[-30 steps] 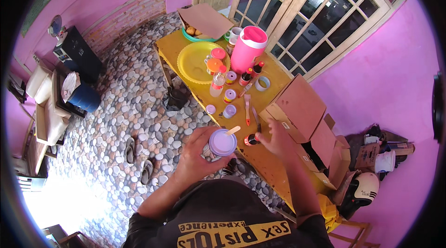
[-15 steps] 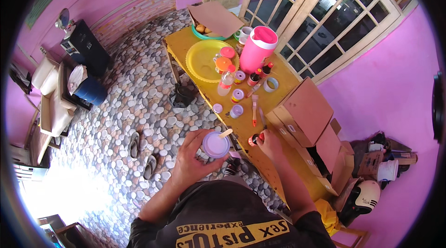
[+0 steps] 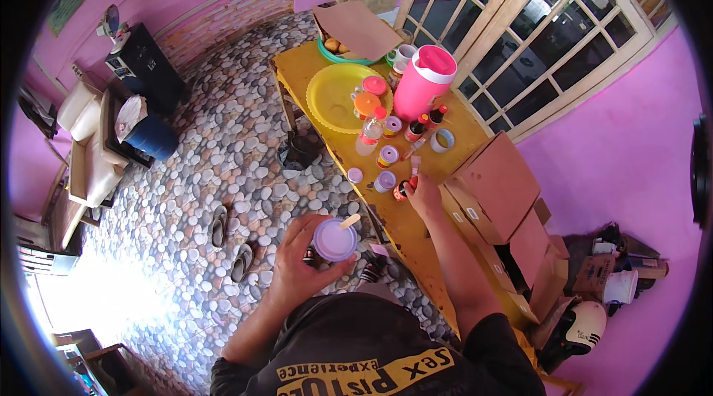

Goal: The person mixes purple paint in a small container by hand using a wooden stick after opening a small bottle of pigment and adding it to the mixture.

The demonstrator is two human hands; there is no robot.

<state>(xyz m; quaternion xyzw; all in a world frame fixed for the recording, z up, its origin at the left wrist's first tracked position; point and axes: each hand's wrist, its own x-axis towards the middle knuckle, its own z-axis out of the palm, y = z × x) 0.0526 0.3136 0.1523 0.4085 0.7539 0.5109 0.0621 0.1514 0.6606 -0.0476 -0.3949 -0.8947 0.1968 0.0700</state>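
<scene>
My left hand is wrapped round a small lilac cup of pale lilac liquid, held beside the table's near edge. A flat wooden stick leans out of the cup. Over the tabletop my right hand grips a small dark bottle with a red label, partly covered by the fingers. Just beyond those fingers lies a paintbrush, its handle mostly hidden. Near it stand a lilac open pot, a lilac lid and a lilac-topped can.
On the yellow table are a pink jug, a yellow tray, a clear bottle, two dark bottles with red caps and a tape roll. Cardboard boxes line the right side.
My right hand has moved away from me across the table with the small bottle, up to the paintbrush. The left hand still holds the cup, slightly lower left in view.
</scene>
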